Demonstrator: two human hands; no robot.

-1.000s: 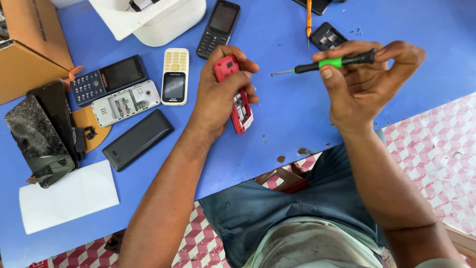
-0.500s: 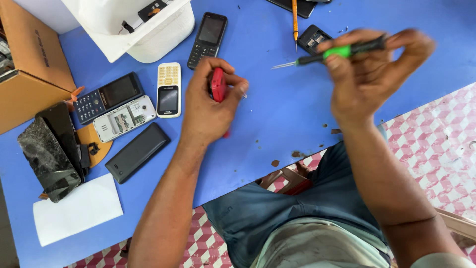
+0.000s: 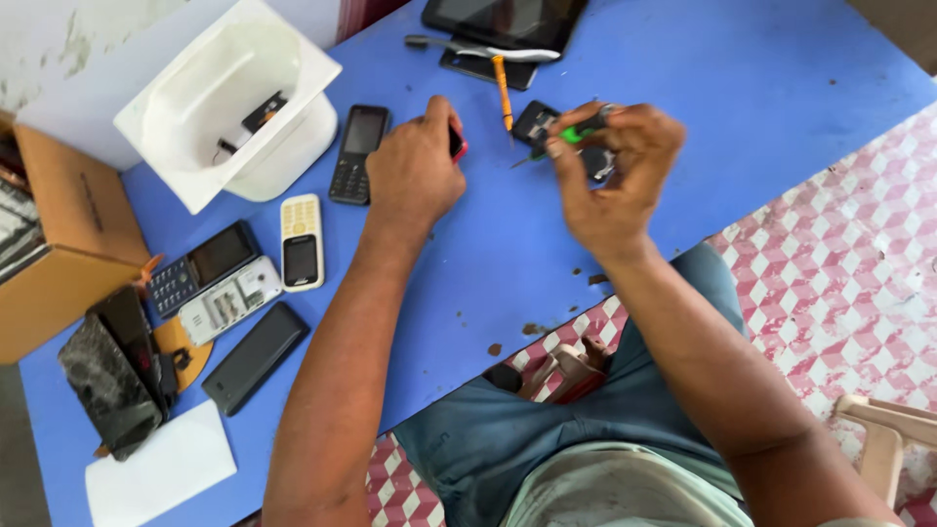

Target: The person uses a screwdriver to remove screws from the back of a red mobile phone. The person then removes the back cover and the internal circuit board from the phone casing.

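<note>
Red phone (image 3: 457, 142), mostly hidden under the left hand (image 3: 415, 176), sits on the blue table (image 3: 742, 88) just below the black keypad phone (image 3: 358, 153); only a sliver of its red edge shows past the curled fingers, which are closed around it and press it down. The right hand (image 3: 613, 176) is pinched narrow around a green-handled screwdriver (image 3: 561, 140), its thin tip angled left toward the phone but well short of it. Behind those fingers lies a small black part (image 3: 537, 119), and an orange-handled tool (image 3: 502, 90) rests just above, near a dark tablet (image 3: 508, 24). Whether the phone lies face up or on its edge cannot be made out from here.

To do this well, I judge the left hand should roll the phone flat and bare the screw or seam before the tip comes in, with the driver held upright and steady so it does not slip. Further left lie a white phone (image 3: 301, 241), more handsets, a white tub (image 3: 229, 107) and a cardboard box (image 3: 59, 254).
</note>
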